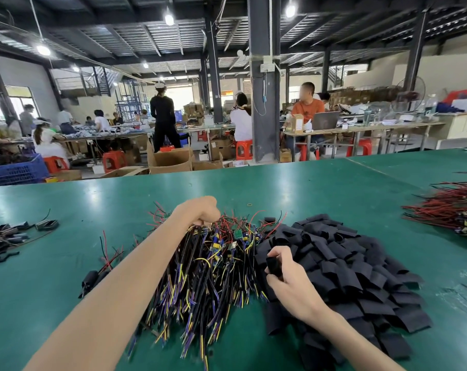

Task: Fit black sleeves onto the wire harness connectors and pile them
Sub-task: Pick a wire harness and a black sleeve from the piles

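A big heap of wire harnesses (208, 271) with black, yellow, purple and red wires and small circuit boards lies in the middle of the green table (334, 194). My left hand (200, 211) reaches over its far end, fingers curled down into the wires; which one it grips is hidden. To the right spreads a pile of flat black sleeves (347, 269). My right hand (286, 274) rests at that pile's left edge and pinches one black sleeve (274, 265), held upright.
A few sleeved harnesses (10, 234) lie at the table's left edge, and one more sleeved harness (91, 279) sits under my left forearm. A bundle of red-wired harnesses (452, 210) lies at the far right. Beyond the table people work at benches.
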`<action>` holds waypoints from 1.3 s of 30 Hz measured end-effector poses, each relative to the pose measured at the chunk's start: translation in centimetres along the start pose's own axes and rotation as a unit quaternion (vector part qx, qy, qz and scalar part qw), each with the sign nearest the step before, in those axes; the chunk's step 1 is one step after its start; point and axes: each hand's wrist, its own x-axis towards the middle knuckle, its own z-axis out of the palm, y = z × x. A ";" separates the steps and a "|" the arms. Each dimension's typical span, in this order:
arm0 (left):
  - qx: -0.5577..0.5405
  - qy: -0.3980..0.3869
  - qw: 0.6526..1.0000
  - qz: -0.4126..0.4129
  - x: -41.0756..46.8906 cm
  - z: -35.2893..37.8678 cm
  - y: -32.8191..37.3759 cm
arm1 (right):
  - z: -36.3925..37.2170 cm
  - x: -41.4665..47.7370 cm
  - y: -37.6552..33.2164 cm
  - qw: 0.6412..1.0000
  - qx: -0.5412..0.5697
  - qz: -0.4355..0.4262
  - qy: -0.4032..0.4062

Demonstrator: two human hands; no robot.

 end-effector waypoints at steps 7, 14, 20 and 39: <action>-0.164 0.174 0.971 -0.016 -2.2 -3.2 0.3 | -0.1 0.3 0.2 0.999 0.030 0.013 0.023; -0.227 0.296 0.919 0.127 -7.3 -4.6 -2.3 | -0.2 0.7 0.4 0.996 0.080 0.005 0.044; -0.212 0.332 0.906 0.152 -10.3 3.7 -4.8 | 0.0 1.0 0.4 0.996 0.070 -0.016 0.059; -0.140 0.451 0.859 0.200 -12.5 12.2 -3.8 | -0.3 -0.6 0.1 0.991 -0.019 -0.100 0.085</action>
